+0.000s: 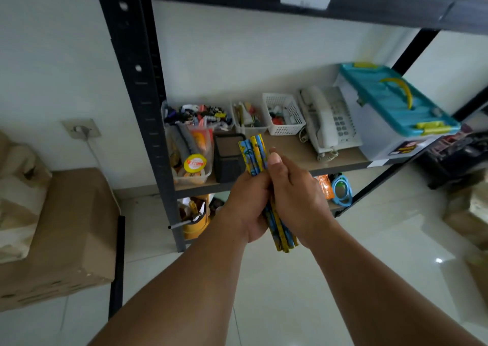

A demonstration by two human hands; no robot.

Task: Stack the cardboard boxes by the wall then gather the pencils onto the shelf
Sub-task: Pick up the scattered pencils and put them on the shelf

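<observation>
Both hands are holding one bundle of blue and yellow pencils (255, 156) in the air in front of the shelf (295, 153), above the pale floor (383, 226). The left hand (247, 205) is wrapping its fingers round the middle of the bundle from the left side, and the right hand (294, 195) is closing its fingers round the same bundle from the right, its thumb (273, 161) lying up along the pencils. The pencils are standing tilted, their upper ends reaching in front of the shelf board and their lower ends sticking out below the palms. Just beside the upper ends, a black holder (228, 158) is standing on the shelf, with a clear container (190, 147) of odds and ends to its left. Farther right along the board, a white basket (284, 113), a pale telephone (327, 121) and a storage box (396, 108) with a turquoise lid are sitting in a row. At the left, a large cardboard box (66, 226) is resting on the floor against the wall (52, 68), well apart from the hands.
</observation>
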